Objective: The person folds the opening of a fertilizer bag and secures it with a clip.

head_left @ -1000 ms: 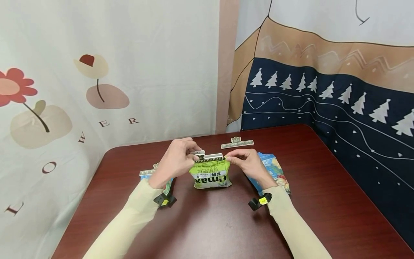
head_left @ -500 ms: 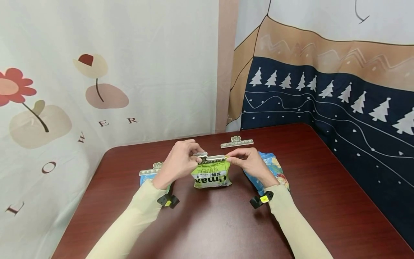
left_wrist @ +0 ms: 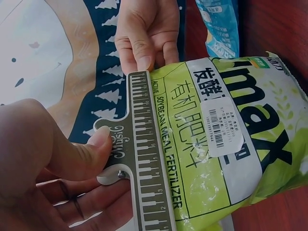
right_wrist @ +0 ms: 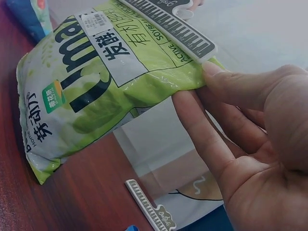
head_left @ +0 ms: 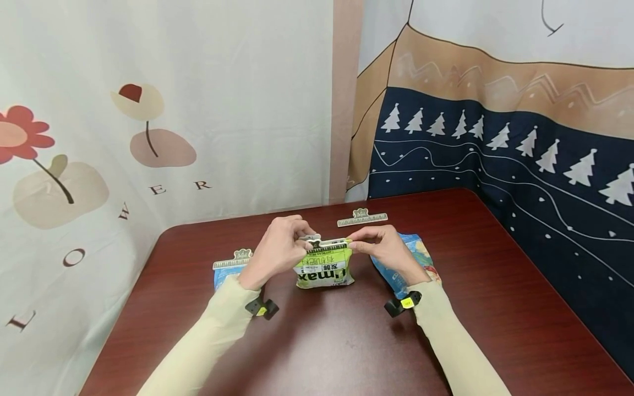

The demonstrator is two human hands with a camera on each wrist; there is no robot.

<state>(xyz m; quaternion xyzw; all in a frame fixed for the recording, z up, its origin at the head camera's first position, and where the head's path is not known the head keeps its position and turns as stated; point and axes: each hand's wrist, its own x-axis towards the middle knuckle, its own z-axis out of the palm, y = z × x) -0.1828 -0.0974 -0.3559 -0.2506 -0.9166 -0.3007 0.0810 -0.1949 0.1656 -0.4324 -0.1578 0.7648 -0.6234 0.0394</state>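
A green and white fertilizer bag [head_left: 324, 270] stands upright on the table between both hands. Along its top edge lies a long dark clip [left_wrist: 150, 159] with a piano-key print and ruler marks. My left hand [head_left: 280, 247] pinches the clip's handle, thumb on the front plate in the left wrist view and fingers behind. At the bag's other top corner, my right hand [head_left: 382, 248] pinches the green film between thumb and fingers, with the thumb tip right at the clip's end in the right wrist view.
A matching pale clip [head_left: 362, 219] lies at the back of the table [head_left: 327, 352]. On the left, partly behind the left arm, is a blue bag [head_left: 226, 275] with a similar clip [head_left: 233, 260] on top. Another blue bag [head_left: 417, 247] lies behind the right wrist.
My left hand has shifted slightly right with the clip, whose end now reaches the right fingertips. The clip now sits closer along the bag's top edge. My right hand keeps its pinch.
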